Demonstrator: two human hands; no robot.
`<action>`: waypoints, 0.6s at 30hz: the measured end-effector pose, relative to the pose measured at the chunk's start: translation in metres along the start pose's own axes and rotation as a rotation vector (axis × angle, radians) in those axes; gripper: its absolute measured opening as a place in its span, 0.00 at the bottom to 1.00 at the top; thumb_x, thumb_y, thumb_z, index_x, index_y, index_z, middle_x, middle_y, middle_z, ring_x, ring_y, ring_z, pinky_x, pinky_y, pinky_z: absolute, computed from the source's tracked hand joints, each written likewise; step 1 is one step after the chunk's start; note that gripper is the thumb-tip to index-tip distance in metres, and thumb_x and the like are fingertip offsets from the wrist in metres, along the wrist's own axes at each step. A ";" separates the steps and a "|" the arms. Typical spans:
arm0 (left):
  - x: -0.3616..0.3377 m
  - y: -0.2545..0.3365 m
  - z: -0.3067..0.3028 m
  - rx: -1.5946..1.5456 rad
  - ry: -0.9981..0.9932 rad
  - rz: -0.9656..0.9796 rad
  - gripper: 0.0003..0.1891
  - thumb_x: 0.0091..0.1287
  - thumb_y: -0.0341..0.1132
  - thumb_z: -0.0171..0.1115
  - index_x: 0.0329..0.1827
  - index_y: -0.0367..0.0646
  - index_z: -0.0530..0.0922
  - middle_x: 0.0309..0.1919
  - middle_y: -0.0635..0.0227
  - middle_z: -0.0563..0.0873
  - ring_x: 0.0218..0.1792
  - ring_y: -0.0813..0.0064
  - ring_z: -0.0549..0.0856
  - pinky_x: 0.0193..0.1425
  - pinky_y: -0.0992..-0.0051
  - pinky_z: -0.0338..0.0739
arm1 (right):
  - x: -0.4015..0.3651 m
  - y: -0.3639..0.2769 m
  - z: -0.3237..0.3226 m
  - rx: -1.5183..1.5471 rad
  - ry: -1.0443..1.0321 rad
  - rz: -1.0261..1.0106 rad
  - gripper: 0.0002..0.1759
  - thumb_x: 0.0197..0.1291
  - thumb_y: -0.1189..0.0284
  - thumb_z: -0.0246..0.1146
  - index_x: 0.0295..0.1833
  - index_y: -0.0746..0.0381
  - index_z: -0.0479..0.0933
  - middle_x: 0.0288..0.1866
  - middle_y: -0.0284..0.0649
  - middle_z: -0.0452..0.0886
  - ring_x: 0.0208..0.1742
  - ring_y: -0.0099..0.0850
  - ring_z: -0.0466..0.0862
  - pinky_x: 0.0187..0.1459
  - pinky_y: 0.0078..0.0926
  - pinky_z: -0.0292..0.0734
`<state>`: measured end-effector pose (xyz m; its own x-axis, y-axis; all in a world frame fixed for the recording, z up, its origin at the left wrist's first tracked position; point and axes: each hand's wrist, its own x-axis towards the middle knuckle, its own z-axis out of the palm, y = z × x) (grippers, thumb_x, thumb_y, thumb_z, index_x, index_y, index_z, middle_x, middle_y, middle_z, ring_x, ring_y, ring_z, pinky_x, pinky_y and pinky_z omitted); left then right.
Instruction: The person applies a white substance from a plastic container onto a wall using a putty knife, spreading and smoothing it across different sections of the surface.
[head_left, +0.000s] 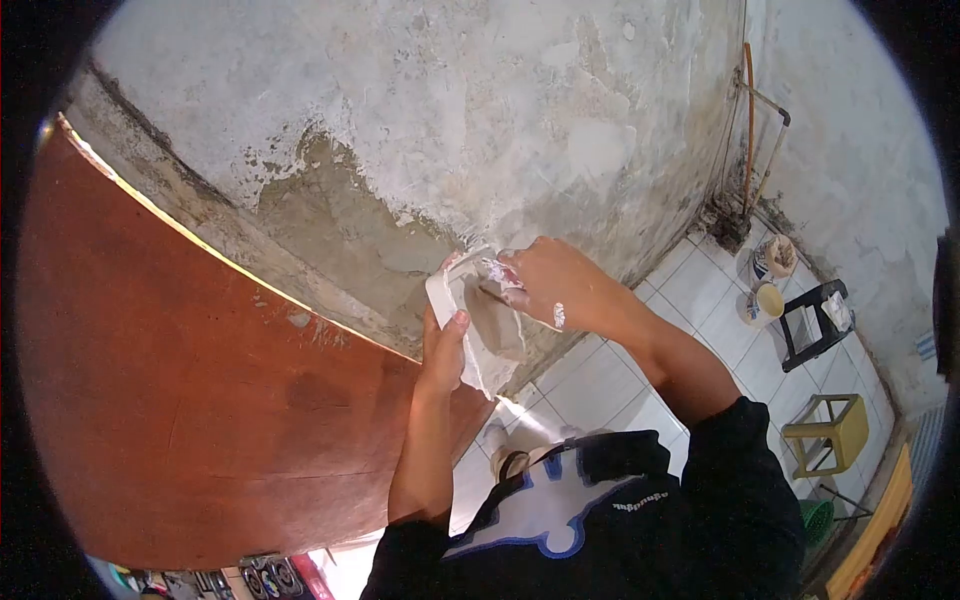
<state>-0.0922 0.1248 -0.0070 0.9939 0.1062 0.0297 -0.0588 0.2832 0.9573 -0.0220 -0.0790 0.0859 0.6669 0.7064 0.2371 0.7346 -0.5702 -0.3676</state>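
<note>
My left hand [443, 350] grips the near-left side of a white rectangular tub [479, 372], its thumb over the rim. The tub is crusted with white plaster and tilts so its hollow shows. My right hand [540, 280] is closed at the tub's far-right side, with white smears on the fingers and wrist. It holds what looks like a putty knife [491, 294], mostly hidden by the fingers, with its end inside the tub. Just beyond both hands stands the patchy wall [480, 130], pale plaster above with a bare grey-brown patch [345, 225] low down.
A reddish-brown wooden panel [220, 400] spans the left side. On the white tiled floor [590, 390] at right are two buckets [778, 257], a black stool [815, 325] and a yellow stool [830, 436]. Pipes [765, 100] run up the far corner. A green basket [816, 520] sits lower right.
</note>
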 end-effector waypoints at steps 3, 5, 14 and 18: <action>0.002 0.004 0.002 -0.030 0.013 -0.003 0.35 0.62 0.42 0.61 0.70 0.36 0.59 0.65 0.59 0.68 0.64 0.67 0.68 0.69 0.66 0.59 | -0.006 -0.002 0.006 0.114 -0.041 0.035 0.15 0.54 0.65 0.64 0.39 0.66 0.77 0.31 0.52 0.81 0.35 0.51 0.82 0.39 0.43 0.76; 0.005 0.016 0.011 -0.022 -0.057 0.169 0.39 0.60 0.44 0.62 0.72 0.35 0.57 0.67 0.58 0.66 0.67 0.66 0.66 0.71 0.66 0.57 | -0.011 -0.008 0.019 0.124 -0.048 0.022 0.14 0.52 0.65 0.65 0.35 0.67 0.78 0.30 0.53 0.81 0.36 0.52 0.82 0.40 0.44 0.77; 0.010 0.019 0.007 0.035 -0.096 0.233 0.49 0.52 0.55 0.68 0.71 0.35 0.58 0.69 0.57 0.64 0.69 0.64 0.64 0.73 0.64 0.56 | -0.015 0.018 0.045 0.419 -0.007 0.055 0.16 0.47 0.64 0.69 0.28 0.68 0.77 0.26 0.55 0.79 0.32 0.51 0.81 0.36 0.42 0.74; 0.012 0.030 0.022 -0.015 -0.180 0.351 0.54 0.46 0.59 0.72 0.71 0.36 0.58 0.68 0.57 0.65 0.68 0.63 0.65 0.72 0.62 0.59 | -0.025 0.011 0.037 0.602 0.082 0.077 0.18 0.48 0.63 0.70 0.27 0.68 0.76 0.24 0.55 0.77 0.30 0.52 0.79 0.33 0.41 0.72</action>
<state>-0.0797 0.1136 0.0284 0.9133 0.0304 0.4061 -0.3984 0.2731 0.8756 -0.0353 -0.0877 0.0423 0.7402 0.6245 0.2491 0.5006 -0.2646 -0.8242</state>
